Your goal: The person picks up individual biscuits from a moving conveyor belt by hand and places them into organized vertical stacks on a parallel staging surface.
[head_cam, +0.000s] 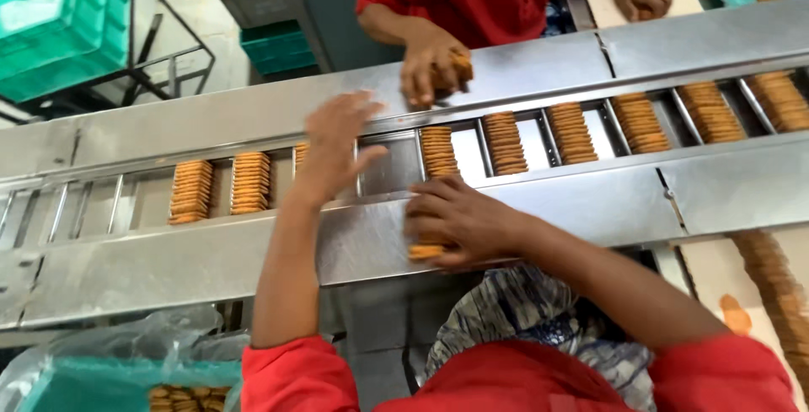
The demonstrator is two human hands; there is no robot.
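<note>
A short stack of biscuits (426,250) lay on the steel ledge (211,264), gripped under the right hand (459,222)'s curled fingers. The left hand (335,147) hovered with fingers spread wide above the conveyor slots (389,168), biscuit stacks (250,183) just beside them.

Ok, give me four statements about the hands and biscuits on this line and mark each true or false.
1. The right hand rests on a biscuit stack lying on the steel ledge. True.
2. The left hand grips a biscuit stack. False: it is open, fingers spread over the channel.
3. Every channel pocket is filled. False: pockets at far left are empty.
4. A co-worker's hand opposite holds biscuits. True.
</note>
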